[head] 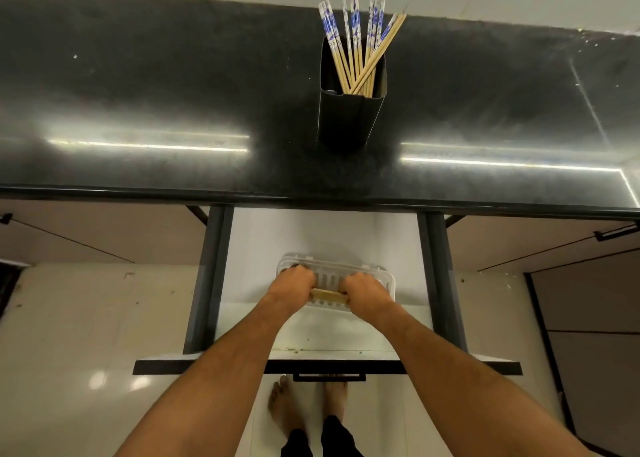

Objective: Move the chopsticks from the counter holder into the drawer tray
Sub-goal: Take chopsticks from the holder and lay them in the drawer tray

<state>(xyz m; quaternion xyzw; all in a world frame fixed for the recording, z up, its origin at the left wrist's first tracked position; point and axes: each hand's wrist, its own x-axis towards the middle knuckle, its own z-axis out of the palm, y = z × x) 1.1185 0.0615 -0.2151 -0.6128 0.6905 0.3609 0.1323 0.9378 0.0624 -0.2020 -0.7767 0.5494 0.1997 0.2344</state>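
A black holder (346, 117) stands on the dark counter and holds several bamboo chopsticks (356, 44) with blue-and-white tops. Below, the drawer is pulled out, with a clear slotted tray (389, 281) on its white floor. Over the tray, my left hand (292, 285) and my right hand (365, 292) each grip one end of a small bundle of chopsticks (328, 296), held level. The bundle's ends are hidden inside my fists.
The dark counter (138, 110) runs across the view; its front edge overhangs the back of the open drawer (322, 235). The drawer's black sides and front panel (450, 366) frame the tray. Cabinet doors flank it. My bare feet (287, 408) stand on the tiled floor.
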